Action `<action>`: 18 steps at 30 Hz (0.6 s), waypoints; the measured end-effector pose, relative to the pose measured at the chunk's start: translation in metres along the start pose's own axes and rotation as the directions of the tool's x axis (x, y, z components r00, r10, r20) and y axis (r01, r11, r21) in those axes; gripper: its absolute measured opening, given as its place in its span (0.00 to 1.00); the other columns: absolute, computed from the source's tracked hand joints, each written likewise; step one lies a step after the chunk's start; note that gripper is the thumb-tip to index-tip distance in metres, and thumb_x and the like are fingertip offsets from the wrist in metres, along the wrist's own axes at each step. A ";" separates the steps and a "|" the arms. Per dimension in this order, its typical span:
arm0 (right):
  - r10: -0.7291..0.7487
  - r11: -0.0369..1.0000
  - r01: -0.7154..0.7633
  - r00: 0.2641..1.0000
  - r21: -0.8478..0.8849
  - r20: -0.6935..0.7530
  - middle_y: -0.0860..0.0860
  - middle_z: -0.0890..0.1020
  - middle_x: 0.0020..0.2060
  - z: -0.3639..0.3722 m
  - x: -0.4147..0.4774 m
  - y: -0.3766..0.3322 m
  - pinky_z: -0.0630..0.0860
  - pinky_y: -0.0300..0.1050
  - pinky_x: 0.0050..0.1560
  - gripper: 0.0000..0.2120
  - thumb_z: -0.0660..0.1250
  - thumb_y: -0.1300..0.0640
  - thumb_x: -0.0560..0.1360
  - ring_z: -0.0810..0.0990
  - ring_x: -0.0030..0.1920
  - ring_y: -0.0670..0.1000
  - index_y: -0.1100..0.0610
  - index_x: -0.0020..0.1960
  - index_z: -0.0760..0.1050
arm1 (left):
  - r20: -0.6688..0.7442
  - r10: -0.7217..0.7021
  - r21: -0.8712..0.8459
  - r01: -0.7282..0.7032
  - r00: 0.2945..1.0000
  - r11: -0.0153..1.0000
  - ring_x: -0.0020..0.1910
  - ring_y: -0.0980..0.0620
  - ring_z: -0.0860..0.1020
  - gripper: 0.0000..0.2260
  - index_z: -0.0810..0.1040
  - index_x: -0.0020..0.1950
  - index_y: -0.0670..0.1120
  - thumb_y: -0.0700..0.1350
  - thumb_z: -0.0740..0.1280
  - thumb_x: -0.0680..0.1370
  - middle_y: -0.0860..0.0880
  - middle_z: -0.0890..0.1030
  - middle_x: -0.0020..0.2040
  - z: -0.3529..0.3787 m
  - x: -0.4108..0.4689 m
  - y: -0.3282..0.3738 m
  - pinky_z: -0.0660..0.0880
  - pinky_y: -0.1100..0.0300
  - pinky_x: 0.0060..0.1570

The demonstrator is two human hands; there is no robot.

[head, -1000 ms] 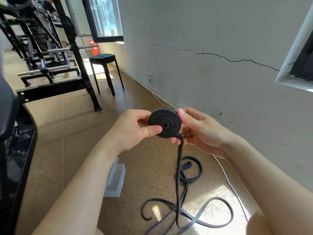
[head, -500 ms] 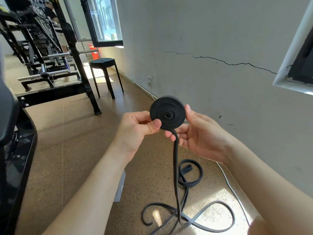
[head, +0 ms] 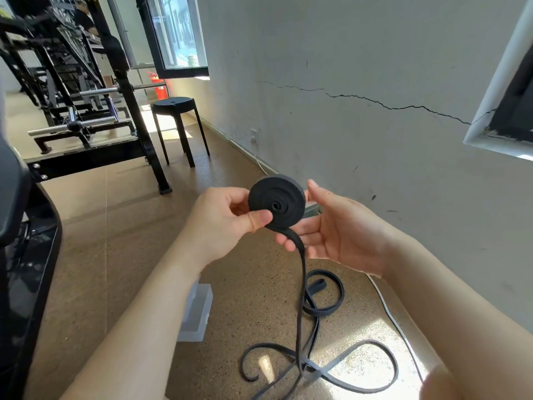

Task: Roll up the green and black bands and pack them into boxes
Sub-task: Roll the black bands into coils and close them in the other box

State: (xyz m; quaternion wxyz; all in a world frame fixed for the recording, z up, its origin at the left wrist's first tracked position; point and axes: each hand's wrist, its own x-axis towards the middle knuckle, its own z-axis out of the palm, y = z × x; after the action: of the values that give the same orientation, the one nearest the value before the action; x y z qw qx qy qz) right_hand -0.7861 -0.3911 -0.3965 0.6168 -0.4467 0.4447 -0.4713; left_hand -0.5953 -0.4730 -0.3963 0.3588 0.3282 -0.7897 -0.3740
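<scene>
Above the speckled brown floor (head: 95,255), the left hand (head: 225,223) pinches the flat black rubber band (head: 277,204), mostly wound into a tight spiral disc, with the thumb pressed on its face. The right hand (head: 340,235) lies straight-fingered behind the disc, touching it. The band's loose tail hangs to loops on the floor, near a clear plastic box (head: 199,313).

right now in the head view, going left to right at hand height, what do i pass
black machine frame → left hand → black band roll → right hand → cracked wall
</scene>
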 end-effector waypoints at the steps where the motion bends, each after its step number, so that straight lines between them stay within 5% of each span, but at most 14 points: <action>1: 0.017 0.999 -0.017 1.000 -0.033 -0.010 0.65 0.83 0.46 0.000 0.000 0.000 0.75 0.42 0.36 0.29 0.60 0.37 0.74 0.81 0.40 0.56 0.58 0.65 0.68 | 0.019 -0.004 0.033 0.004 1.000 0.999 0.40 0.53 0.82 0.08 0.83 0.46 0.53 0.51 0.72 0.69 0.54 0.85 0.40 -0.003 0.000 0.000 0.80 0.53 0.44; 14: -0.073 0.972 0.065 0.997 -0.225 -0.025 0.63 0.83 0.42 0.003 0.002 0.002 0.72 0.43 0.39 0.36 0.64 0.37 0.70 0.78 0.40 0.55 0.63 0.67 0.64 | 0.115 -0.034 0.112 0.021 0.993 0.993 0.46 0.53 0.82 0.08 0.83 0.49 0.52 0.46 0.74 0.71 0.52 0.85 0.44 -0.008 0.000 -0.002 0.78 0.46 0.52; 18: -0.149 0.985 0.146 0.989 -0.091 -0.024 0.64 0.82 0.43 -0.001 0.002 0.002 0.74 0.44 0.40 0.34 0.63 0.40 0.73 0.79 0.39 0.55 0.62 0.69 0.64 | 0.084 -0.032 -0.203 0.049 0.996 0.978 0.48 0.46 0.81 0.13 0.83 0.51 0.45 0.50 0.75 0.69 0.44 0.84 0.48 0.001 -0.001 -0.004 0.78 0.52 0.48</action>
State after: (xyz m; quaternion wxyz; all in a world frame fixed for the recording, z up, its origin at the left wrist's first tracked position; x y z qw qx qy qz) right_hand -0.7864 -0.3932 -0.3990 0.5528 -0.4983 0.4404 -0.5021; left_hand -0.5943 -0.4733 -0.4002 0.3509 0.2901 -0.7539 -0.4737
